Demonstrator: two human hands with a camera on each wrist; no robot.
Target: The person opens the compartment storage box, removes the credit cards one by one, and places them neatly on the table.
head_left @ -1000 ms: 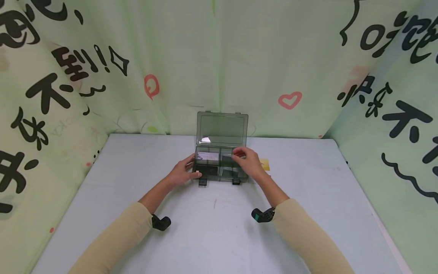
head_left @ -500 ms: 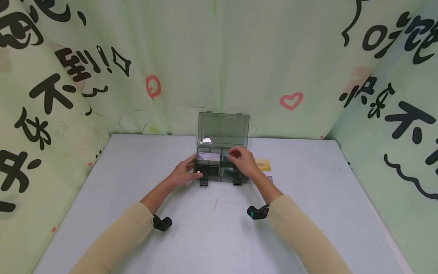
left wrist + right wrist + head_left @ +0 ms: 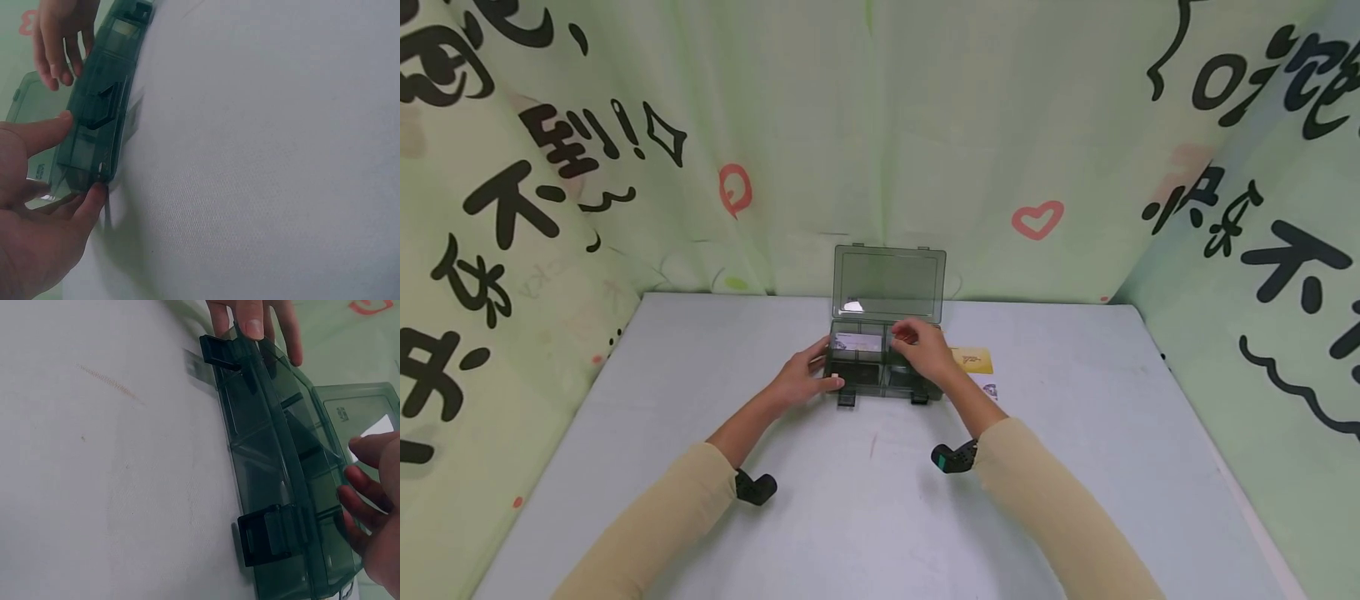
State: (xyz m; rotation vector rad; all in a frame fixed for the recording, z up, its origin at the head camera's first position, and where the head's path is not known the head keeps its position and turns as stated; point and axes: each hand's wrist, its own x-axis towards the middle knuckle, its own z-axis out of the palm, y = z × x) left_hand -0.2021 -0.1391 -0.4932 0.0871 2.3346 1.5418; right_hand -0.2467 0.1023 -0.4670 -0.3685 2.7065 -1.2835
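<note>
A translucent grey-green compartment box stands at the back of the table, its lid raised behind it. My left hand grips the box's left end, thumb at the front corner and fingers along the side. Over the right-hand compartments hovers my right hand, its fingers loosely bent. In the right wrist view, the thumb and fingers of this right hand are apart, with nothing visible between them. A pale printed card lies in the rear left compartment. Part of the right compartments is hidden behind the right hand.
Right of the box, a yellow card and a whitish printed card lie on the white table, partly behind the right forearm. Two black latches, such as the left latch, hang at the box's front. Printed curtains enclose the table.
My right hand has shifted left over the box's compartments, showing more of the yellow and whitish cards. The left hand keeps its hold on the box.
</note>
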